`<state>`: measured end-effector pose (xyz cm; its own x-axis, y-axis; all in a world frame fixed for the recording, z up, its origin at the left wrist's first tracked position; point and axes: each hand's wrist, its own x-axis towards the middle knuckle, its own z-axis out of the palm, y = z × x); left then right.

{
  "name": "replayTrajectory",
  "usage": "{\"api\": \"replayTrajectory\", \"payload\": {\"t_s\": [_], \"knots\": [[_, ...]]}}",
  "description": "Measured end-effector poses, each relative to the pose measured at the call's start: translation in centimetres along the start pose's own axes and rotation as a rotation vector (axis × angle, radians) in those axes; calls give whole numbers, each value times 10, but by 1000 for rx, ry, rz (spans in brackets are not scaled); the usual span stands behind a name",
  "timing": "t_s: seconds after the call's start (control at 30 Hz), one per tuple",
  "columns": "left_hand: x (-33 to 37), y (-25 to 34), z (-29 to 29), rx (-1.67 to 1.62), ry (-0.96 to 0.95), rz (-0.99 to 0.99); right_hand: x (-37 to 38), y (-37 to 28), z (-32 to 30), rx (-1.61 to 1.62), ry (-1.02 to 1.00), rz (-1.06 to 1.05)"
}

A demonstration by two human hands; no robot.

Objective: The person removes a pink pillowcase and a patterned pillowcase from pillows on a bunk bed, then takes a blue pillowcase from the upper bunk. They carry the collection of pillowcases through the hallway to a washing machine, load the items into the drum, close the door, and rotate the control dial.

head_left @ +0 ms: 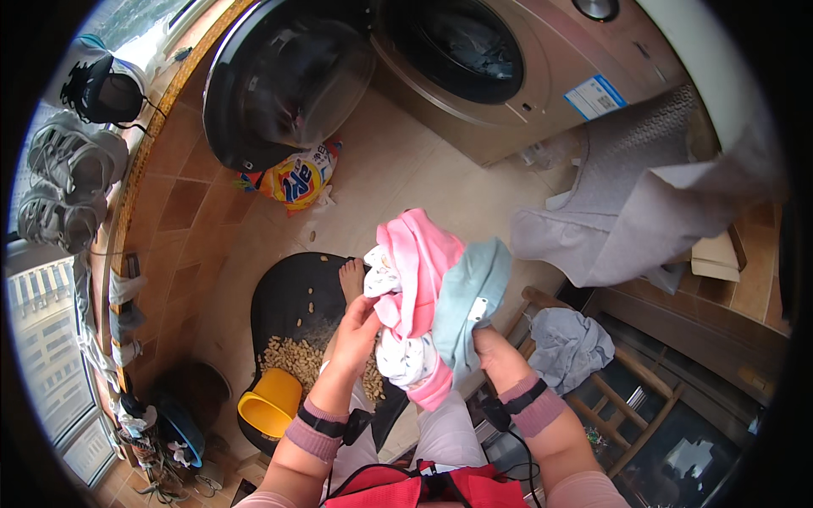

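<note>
A bundle of clothes hangs between my hands in front of my legs. On its left side, my left hand (359,328) grips a pink and white garment (414,262) with small dark prints on the white part. My right hand (493,349) is closed at the lower edge of a pale teal garment (471,292) with a small white tag. Folds of cloth hide some of the fingers on both hands. Beyond the bundle stands a washing machine (508,127), its round door (288,80) swung out to the left. Bluish cloth (491,61) shows inside the drum.
A pile of peanuts (292,354) and a tipped yellow tub (271,403) lie on a black mat (284,292). An orange detergent bag (296,179) rests below the door. Grey cloth (610,220) drapes at right, above a wooden rack (622,406) holding a grey-blue garment (569,349). Shoes (72,161) line the windowsill.
</note>
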<state>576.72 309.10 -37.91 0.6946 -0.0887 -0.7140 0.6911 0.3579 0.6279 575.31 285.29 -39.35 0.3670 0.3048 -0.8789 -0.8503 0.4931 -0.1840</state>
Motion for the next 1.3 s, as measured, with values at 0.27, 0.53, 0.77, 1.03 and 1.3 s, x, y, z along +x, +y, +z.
{"api": "replayTrajectory", "payload": {"t_s": [0.27,0.53,0.77,1.03,1.3], "knots": [[33,141,-148,204,421,-7,157,-148,148,407,-505,-233],[72,192,-148,279,382,200,220,-330,188,-595,142,-905],[138,272,-136,698,606,792,206,-236,119,-465,245,-534],[157,263,-73,534,527,658,188,-225,70,-356,252,-456],[167,170,70,641,372,670,158,-256,99,-521,98,-650]]}}
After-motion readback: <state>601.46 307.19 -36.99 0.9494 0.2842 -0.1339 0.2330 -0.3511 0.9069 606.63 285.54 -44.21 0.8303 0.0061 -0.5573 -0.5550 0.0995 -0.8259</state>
